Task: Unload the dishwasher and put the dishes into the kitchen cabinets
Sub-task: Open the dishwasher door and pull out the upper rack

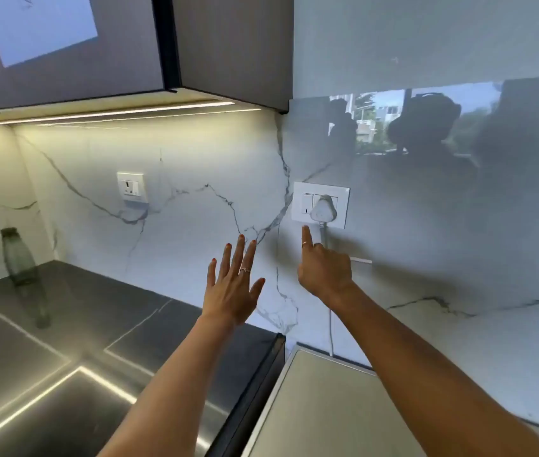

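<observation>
My left hand (233,285) is raised in front of the marble wall with its fingers spread, and it holds nothing. My right hand (322,270) points its index finger upward, the other fingers curled, with the fingertip just below the white switch plate (299,206). A white plug (323,209) sits in that plate, and its cord hangs down behind my right hand. The grey top of an appliance (321,407) lies below my right forearm. No dishes are in view. A dark wall cabinet (235,47) hangs above to the left.
A dark glossy countertop (47,357) fills the lower left, with a green glass bottle (19,258) standing near the corner. A second wall socket (131,189) sits on the marble backsplash. A lit strip runs under the cabinet.
</observation>
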### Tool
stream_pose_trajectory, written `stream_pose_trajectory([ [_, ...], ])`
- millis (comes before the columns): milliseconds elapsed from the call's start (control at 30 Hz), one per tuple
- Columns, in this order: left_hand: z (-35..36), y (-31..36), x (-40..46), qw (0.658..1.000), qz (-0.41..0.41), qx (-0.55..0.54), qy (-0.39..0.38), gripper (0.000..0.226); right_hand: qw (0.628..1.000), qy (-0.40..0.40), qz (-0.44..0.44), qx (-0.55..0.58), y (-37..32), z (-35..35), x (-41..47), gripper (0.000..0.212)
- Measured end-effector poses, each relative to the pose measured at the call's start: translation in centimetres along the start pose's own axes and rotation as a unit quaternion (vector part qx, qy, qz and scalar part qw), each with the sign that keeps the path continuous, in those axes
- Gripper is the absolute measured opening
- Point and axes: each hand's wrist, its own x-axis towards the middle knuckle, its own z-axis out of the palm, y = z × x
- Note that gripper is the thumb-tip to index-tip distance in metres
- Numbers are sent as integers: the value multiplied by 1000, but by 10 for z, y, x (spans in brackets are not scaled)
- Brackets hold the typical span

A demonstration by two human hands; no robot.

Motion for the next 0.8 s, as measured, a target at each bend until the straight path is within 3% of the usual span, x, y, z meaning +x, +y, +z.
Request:
stream_pose_trajectory([
  [300, 48, -32, 50, 1000, 23, -8, 5, 70, 996, 39, 82, -25, -18, 16, 61, 78],
  [800, 83, -34, 67, 997, 54, -44, 19, 70, 992, 48, 112, -40, -16, 23, 82, 77],
])
